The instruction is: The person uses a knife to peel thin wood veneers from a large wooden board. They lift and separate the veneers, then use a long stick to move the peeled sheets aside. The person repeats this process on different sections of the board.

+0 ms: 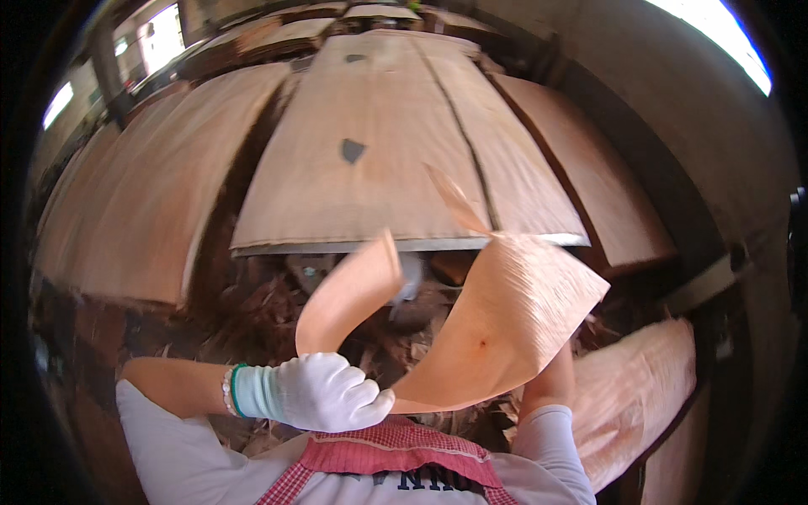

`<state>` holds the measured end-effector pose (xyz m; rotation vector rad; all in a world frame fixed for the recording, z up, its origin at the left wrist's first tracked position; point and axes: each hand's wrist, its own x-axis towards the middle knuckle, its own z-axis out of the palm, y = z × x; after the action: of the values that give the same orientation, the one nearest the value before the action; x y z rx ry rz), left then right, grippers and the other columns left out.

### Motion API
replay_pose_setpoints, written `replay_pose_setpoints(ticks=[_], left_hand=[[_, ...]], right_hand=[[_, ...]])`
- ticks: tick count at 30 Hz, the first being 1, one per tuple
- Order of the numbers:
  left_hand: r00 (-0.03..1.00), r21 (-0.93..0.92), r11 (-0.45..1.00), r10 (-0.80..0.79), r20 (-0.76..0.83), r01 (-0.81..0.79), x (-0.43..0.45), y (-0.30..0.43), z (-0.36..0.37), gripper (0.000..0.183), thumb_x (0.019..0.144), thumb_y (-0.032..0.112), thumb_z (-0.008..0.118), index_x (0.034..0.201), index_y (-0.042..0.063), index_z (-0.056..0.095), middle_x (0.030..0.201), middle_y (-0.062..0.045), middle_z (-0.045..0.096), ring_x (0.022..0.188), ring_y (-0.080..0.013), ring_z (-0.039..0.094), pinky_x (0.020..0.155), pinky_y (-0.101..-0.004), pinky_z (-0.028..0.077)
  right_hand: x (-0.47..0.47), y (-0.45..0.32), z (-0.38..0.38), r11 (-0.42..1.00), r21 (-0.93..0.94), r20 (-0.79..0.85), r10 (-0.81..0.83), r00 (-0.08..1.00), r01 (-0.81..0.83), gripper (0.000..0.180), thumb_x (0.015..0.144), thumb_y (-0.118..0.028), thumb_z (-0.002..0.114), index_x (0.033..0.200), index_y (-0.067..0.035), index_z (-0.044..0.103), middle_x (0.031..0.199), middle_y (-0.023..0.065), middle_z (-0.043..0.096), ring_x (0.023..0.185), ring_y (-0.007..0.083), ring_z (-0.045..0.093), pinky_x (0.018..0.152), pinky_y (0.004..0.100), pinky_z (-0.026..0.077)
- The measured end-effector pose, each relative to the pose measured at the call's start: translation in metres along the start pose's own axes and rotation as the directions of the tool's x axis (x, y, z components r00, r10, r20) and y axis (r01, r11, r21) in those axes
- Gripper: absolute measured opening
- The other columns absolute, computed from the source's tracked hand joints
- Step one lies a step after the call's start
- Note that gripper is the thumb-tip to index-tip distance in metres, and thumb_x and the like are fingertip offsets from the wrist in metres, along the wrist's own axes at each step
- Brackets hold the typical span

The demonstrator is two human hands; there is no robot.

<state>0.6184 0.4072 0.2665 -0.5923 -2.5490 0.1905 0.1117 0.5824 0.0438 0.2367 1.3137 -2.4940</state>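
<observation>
My left hand (322,391), in a white knit glove with a green cuff edge, is closed on thin wood veneer close to my chest. A narrow curled veneer strip (341,300) rises from the fist. To the right spreads a wider, bent veneer piece (499,322) with a small dark knot; its lower end reaches the fist. Whether strip and wide piece are joined is hidden by the glove. My right hand is out of sight behind the wide piece, with only the forearm showing. A thin veneer sliver (457,199) sticks up at its far corner, over the stack.
Ahead lies a large veneer stack (391,107), its top bearing a long dark gap and two dark holes. More veneer stacks flank it left (164,189) and right (587,170). Veneer scraps (265,315) litter the floor. A wrinkled veneer pile (631,391) is at my right.
</observation>
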Motion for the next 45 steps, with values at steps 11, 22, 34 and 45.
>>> replay_pose_setpoints(ticks=[11, 22, 34, 45], left_hand=[[0.618, -0.306, 0.543, -0.742, 0.261, 0.782, -0.329, 0.022, 0.025, 0.052, 0.085, 0.024, 0.065, 0.131, 0.006, 0.052, 0.127, -0.014, 0.058, 0.115, -0.0309, 0.057, 0.097, -0.0425, 0.046], [0.223, -0.4, 0.118, -0.948, 0.227, 0.909, -0.56, -0.089, 0.008, 0.036, 0.09, 0.022, 0.058, 0.123, 0.007, 0.057, 0.111, -0.018, 0.065, 0.102, -0.0357, 0.062, 0.087, -0.0436, 0.051], [0.212, -0.428, -0.006, -0.863, 0.458, 0.904, -0.664, -0.396, -0.008, 0.039, 0.091, 0.025, 0.058, 0.123, 0.003, 0.058, 0.116, -0.018, 0.065, 0.108, -0.0342, 0.061, 0.092, -0.0406, 0.049], [0.807, -0.847, 0.419, -0.59, 0.021, 0.327, -0.494, -0.714, -0.044, 0.116, 0.082, 0.047, 0.074, 0.148, -0.012, -0.002, 0.155, -0.033, 0.009, 0.146, -0.0402, 0.013, 0.12, -0.0401, 0.013]], right_hand=[[-0.171, 0.03, 0.262, 0.787, -0.287, 0.271, -0.481, 0.834, 0.547, 0.032, 0.097, -0.025, 0.051, 0.119, -0.002, 0.053, 0.102, 0.012, 0.064, 0.089, 0.0255, 0.065, 0.075, 0.0355, 0.05], [-0.287, 0.118, 0.447, 0.461, -0.346, 0.393, -0.72, 0.573, 0.817, 0.033, 0.096, -0.023, 0.052, 0.119, 0.001, 0.053, 0.104, 0.0137, 0.065, 0.091, 0.0275, 0.066, 0.079, 0.0368, 0.05], [-0.28, 0.202, 0.77, 0.149, -0.224, 0.376, -0.899, 0.226, 0.963, 0.035, 0.095, -0.021, 0.052, 0.119, 0.004, 0.054, 0.106, 0.0155, 0.066, 0.093, 0.0297, 0.066, 0.083, 0.0381, 0.05], [-0.307, 0.347, 1.13, -0.045, 0.185, 0.428, -0.896, -0.122, 0.982, 0.037, 0.093, -0.017, 0.053, 0.121, 0.006, 0.051, 0.106, 0.0141, 0.065, 0.092, 0.0274, 0.068, 0.085, 0.0379, 0.051]])
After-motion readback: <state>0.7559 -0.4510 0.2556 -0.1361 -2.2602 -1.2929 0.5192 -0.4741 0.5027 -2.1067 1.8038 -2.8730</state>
